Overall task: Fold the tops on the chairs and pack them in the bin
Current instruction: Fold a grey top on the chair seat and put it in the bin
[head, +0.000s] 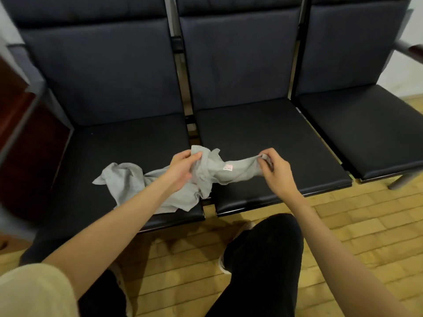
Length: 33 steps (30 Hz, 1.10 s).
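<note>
Gripping one grey top [128,181], two hands [180,168]

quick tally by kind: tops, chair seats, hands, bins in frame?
Grey top: 1
Chair seats: 3
Hands, left and right, both gripping the top: 2
Bins: 0 in view
Total: 6

One grey top [160,188], three chairs [128,143] (joined), two hands [183,168].
</note>
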{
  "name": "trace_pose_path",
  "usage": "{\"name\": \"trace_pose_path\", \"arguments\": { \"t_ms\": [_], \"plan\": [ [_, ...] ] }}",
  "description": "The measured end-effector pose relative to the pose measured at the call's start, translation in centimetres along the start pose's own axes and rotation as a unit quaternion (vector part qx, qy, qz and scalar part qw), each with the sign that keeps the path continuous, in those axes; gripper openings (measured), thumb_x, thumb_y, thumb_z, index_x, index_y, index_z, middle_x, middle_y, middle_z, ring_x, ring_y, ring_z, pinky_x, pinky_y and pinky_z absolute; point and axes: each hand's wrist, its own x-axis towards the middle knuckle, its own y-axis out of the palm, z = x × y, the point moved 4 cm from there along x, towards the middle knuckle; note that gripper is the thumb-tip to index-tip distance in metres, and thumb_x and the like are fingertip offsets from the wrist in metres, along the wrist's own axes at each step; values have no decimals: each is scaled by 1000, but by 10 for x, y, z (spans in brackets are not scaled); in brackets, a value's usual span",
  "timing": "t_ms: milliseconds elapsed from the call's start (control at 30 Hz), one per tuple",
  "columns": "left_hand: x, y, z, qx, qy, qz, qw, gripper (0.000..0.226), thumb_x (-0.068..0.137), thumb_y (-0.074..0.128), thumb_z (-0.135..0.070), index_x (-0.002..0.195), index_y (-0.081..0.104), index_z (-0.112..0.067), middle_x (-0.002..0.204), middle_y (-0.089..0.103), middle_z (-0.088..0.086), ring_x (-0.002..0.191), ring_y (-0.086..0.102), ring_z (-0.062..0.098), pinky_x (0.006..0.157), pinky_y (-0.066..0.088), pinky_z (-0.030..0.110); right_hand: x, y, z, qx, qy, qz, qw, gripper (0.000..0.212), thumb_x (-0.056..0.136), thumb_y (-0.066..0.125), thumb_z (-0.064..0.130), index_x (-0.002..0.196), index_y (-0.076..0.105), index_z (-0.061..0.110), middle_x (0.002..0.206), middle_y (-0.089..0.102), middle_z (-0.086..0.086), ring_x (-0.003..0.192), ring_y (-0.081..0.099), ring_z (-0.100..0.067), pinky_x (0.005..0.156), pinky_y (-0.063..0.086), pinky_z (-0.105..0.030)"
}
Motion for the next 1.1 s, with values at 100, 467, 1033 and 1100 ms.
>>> {"name": "trace_pose_path", "arguments": {
  "t_ms": [100, 467, 1033, 1100],
  "plan": [
    [-36, -34, -34, 47, 54, -33, 997, 21, 95, 59, -21, 109, 69, -7, 100, 69, 13, 96, 65, 26, 88, 53, 42, 5, 6, 46, 48, -43, -11, 998, 7, 98, 54, 17, 100, 59, 13, 85, 61, 7, 79, 58, 1, 66, 44, -9],
    [-159, -157, -155, -36, 214, -193, 957, 24, 96, 59, -24, 110, 67, -6, 106, 71, 8, 99, 69, 20, 88, 56, 39, 33, 34, 200, 143, -111, 28, 983, 34, 97, 56, 22, 67, 42, 11, 65, 37, -2, 56, 33, -4, 53, 30, -16],
    [-257, -222, -328, -130, 410, -202, 880, 16, 88, 70, -18, 92, 65, -3, 87, 64, 10, 76, 63, 18, 74, 51, 33, 73, 27, 423, 583, 78, 140, 797, 31, 91, 66, 27, 105, 66, 0, 111, 69, -18, 101, 67, -28, 85, 57, -41],
    [-251, -234, -320, -102, 395, -226, 884, 19, 89, 69, -20, 94, 64, -2, 87, 67, 9, 76, 67, 16, 68, 56, 29, 76, 35, 416, 536, 64, 123, 833, 26, 91, 66, 27, 97, 69, 2, 100, 71, -13, 94, 69, -25, 84, 57, -38]
  ]
}}
